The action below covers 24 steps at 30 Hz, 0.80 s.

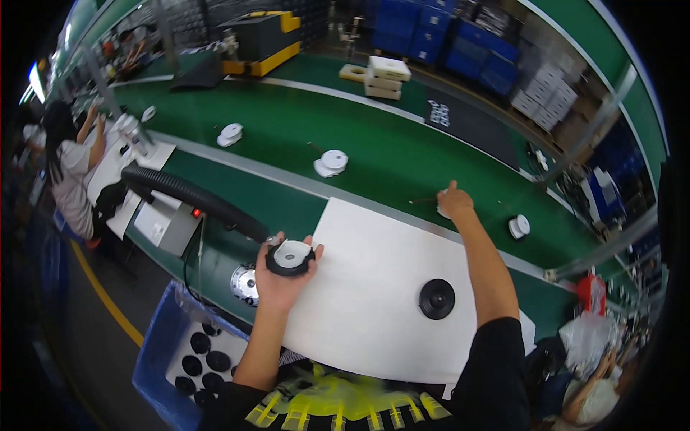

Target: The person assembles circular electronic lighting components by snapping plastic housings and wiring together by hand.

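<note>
My left hand holds a black round base with a white disc-shaped part seated in it, fingers curled round its rim. It hovers over the left edge of a white sheet. Stretched across the green belt, my right hand has its fingers closed on a white round part, mostly hidden beneath them. A black round base with a raised centre lies on the sheet, near my right forearm. Left of my left wrist sits a silver round metal fixture.
More white round parts lie spaced along the green belt. A black flexible hose arches over a grey box at the left. Below the bench, a blue bin contains several black round bases. Co-workers sit at both sides.
</note>
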### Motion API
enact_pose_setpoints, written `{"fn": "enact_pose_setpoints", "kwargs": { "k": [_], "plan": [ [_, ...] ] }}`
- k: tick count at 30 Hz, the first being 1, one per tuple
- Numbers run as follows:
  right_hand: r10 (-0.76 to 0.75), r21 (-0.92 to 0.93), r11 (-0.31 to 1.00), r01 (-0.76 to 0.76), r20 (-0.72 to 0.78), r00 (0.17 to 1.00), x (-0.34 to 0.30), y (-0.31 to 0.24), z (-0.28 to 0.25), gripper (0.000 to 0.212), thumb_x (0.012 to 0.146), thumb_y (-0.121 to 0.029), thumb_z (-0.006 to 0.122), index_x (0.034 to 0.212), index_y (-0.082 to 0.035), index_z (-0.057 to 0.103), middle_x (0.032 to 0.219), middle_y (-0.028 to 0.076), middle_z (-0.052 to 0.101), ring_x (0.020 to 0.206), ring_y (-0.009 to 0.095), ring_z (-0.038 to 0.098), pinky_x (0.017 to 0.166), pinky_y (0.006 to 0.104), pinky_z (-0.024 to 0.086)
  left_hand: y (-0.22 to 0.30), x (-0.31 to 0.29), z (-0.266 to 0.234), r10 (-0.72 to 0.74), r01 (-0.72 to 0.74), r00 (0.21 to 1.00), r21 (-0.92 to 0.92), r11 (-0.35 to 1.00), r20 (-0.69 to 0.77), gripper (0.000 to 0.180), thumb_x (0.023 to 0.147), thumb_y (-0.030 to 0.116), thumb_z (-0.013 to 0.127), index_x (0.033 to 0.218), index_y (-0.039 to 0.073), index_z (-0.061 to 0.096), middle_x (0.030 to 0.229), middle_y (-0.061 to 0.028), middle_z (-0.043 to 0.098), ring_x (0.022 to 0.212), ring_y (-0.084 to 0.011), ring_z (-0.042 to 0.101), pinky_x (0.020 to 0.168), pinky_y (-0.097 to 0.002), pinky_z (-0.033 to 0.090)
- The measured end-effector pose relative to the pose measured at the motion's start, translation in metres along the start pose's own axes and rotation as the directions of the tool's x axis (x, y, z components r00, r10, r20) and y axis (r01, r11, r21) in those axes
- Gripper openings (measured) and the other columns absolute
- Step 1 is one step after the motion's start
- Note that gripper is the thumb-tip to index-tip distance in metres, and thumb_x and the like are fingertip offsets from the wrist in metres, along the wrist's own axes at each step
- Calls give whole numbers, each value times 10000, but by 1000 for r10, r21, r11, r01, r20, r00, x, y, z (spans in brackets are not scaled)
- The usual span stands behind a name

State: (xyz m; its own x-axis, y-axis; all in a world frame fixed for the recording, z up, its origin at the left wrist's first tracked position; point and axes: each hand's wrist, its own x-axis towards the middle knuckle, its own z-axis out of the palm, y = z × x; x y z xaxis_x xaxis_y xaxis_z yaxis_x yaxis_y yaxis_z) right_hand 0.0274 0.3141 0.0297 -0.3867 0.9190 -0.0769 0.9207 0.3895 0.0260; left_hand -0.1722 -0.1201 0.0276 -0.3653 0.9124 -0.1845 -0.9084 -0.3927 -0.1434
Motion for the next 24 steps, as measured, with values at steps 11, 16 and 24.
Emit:
{"fn": "enact_pose_setpoints", "kwargs": {
  "k": [11, 16, 24],
  "plan": [
    [-708, 951, 87, -297, 269, 653, -205, -233, -32, 385, 1045, -467, 337, 1371, -273, 402, 1230, 0, 548, 1056, 151, 586, 783, 341, 545, -17, -124, -15, -236, 277, 944, -163, 947, 231, 610, 960, 508, 433, 1520, 306, 300, 1533, -239, 290, 1406, -529, 229, 925, -677, 440],
    [-739, 673, -328, -663, 254, 624, -232, -282, 13, 368, 1032, -440, 373, 1305, -246, 527, 1054, -10, 640, 932, 162, 638, 771, 326, 552, -19, -148, -1, -132, 142, 978, 55, 988, -164, 585, 962, 535, 413, 1495, 300, 361, 1512, -251, 325, 1385, -528, 278, 941, -663, 433],
    [-798, 541, -435, -720, 139, 587, -257, -271, 30, 445, 1005, -449, 331, 1206, -121, 555, 913, 170, 595, 623, 184, 558, 395, 244, 350, 5, -170, -17, -27, 19, 995, 84, 996, 98, 649, 950, 593, 389, 1495, 241, 364, 1470, -277, 374, 1336, -518, 365, 972, -650, 402]
  ]
}}
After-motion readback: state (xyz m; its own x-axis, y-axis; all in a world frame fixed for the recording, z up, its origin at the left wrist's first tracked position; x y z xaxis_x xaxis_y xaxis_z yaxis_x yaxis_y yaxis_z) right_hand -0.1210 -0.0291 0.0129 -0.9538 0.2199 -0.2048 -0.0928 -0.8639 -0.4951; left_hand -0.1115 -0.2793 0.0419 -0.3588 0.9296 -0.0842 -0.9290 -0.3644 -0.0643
